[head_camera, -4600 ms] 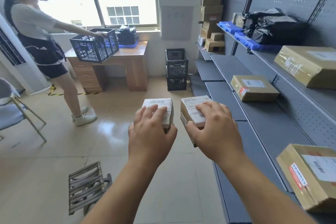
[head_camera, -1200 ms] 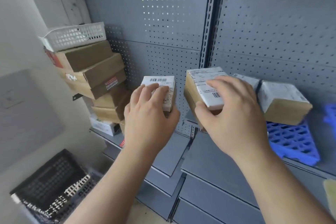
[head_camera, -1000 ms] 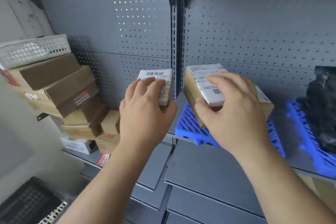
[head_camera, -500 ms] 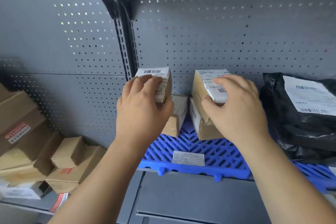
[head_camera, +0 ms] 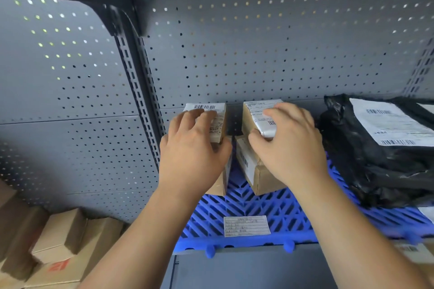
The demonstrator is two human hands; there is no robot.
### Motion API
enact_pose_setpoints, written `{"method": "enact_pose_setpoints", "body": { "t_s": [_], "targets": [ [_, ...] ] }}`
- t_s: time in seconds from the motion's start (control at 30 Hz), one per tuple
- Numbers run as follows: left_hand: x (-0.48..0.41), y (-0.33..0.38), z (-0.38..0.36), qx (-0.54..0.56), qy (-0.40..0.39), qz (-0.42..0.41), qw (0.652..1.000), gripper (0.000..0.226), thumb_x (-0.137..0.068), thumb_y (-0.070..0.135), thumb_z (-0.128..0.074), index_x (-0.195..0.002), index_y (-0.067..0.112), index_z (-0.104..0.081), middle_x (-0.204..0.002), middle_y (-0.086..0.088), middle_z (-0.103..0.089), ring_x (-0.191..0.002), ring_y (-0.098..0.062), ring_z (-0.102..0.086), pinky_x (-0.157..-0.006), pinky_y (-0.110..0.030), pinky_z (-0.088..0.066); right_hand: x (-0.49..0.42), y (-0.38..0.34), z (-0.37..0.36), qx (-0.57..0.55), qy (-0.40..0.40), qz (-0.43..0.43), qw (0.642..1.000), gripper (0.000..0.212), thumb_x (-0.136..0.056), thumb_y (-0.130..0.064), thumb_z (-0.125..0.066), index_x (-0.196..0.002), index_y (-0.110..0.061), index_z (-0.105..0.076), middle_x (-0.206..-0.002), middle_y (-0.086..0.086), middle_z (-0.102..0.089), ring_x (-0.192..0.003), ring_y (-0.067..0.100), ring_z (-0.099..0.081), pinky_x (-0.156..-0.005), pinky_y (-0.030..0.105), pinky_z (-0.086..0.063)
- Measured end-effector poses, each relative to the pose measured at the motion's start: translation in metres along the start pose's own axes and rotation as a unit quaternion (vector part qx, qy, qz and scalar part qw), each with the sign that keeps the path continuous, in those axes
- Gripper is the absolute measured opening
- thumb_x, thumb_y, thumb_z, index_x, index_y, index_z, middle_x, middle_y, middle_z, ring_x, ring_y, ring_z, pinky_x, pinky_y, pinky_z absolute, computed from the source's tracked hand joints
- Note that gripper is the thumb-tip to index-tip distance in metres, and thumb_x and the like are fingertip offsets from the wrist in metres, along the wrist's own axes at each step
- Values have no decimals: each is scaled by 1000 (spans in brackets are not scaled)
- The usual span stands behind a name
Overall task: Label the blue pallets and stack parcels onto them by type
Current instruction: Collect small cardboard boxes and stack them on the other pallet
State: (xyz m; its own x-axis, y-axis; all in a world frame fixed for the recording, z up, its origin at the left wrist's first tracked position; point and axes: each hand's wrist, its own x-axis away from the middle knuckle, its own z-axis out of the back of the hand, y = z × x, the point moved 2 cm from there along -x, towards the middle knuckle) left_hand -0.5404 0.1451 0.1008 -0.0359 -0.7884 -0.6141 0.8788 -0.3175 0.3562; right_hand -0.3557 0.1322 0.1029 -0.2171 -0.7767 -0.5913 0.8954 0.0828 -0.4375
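Note:
A blue slatted pallet (head_camera: 263, 204) lies on the grey shelf, with a white paper label (head_camera: 246, 225) stuck near its front edge. My left hand (head_camera: 191, 155) grips a small white-labelled box (head_camera: 212, 110) on top of a cardboard box (head_camera: 222, 183) standing on the pallet. My right hand (head_camera: 290, 148) grips a second small cardboard box (head_camera: 252, 112) with a white shipping label, on top of another cardboard box (head_camera: 260, 173). To the right, black plastic mailer bags (head_camera: 375, 162) with white labels lie on a neighbouring blue pallet (head_camera: 385, 223).
A grey perforated back panel (head_camera: 258, 49) rises behind the pallets, with a slotted upright (head_camera: 138, 91) left of them. Several brown cardboard boxes (head_camera: 58, 241) are piled at the lower left. A lower grey shelf (head_camera: 246, 267) runs under the pallet.
The view has swung from the room to the shelf and closed in on the blue pallet. Both hands have carried their small boxes forward and lowered them onto the boxes on the pallet.

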Motion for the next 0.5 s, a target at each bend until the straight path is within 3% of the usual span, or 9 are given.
{"method": "enact_pose_setpoints", "body": {
  "t_s": [0.27, 0.5],
  "targets": [
    [7, 4, -5, 0, -28, -1, 1000, 68, -84, 71, -46, -142, 34, -49, -146, 3, -48, -139, -24, -36, -104, -53, -45, 6, 1, -5, 13, -3, 0, 1000, 57, -91, -62, -44, -126, -24, -67, -143, -6, -56, -136, 22, -43, -105, 51, -38],
    [7, 9, -1, 39, -28, 8, 999, 66, -87, 68, -49, -143, 31, -50, -148, 3, -45, -141, -24, -31, -112, -51, -40, 4, 4, 10, -17, 13, -5, 1000, 64, -92, -61, -28, -128, -24, -66, -143, -7, -56, -135, 22, -44, -109, 51, -36]
  ]
}}
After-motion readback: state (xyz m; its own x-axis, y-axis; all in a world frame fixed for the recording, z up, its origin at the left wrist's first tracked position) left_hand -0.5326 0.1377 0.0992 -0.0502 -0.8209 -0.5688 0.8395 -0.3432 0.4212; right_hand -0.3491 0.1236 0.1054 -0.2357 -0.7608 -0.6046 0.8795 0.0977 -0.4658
